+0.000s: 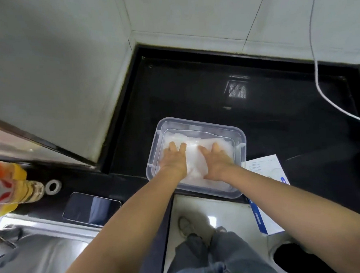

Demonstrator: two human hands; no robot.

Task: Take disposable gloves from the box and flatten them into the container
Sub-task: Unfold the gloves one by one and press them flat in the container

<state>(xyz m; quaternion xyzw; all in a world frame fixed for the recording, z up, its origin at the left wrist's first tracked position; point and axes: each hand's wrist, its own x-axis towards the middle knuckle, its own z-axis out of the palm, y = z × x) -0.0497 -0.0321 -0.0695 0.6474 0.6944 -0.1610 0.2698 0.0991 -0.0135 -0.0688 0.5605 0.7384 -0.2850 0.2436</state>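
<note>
Where the gloves (194, 154) lie: heaped inside the clear container (197, 122) on the black bench (193, 89).
Hands: left hand (173, 160) and right hand (215, 162) flat, fingers straight, pressing the gloves.
Box (265, 169): just beside the container's right.

The head-worn camera looks steeply down, close above the container (197, 122) on the counter (193, 93).

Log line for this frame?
step: flattening; left hand: pressing gloves; right hand: pressing gloves; container: on counter; box: right of container
</note>
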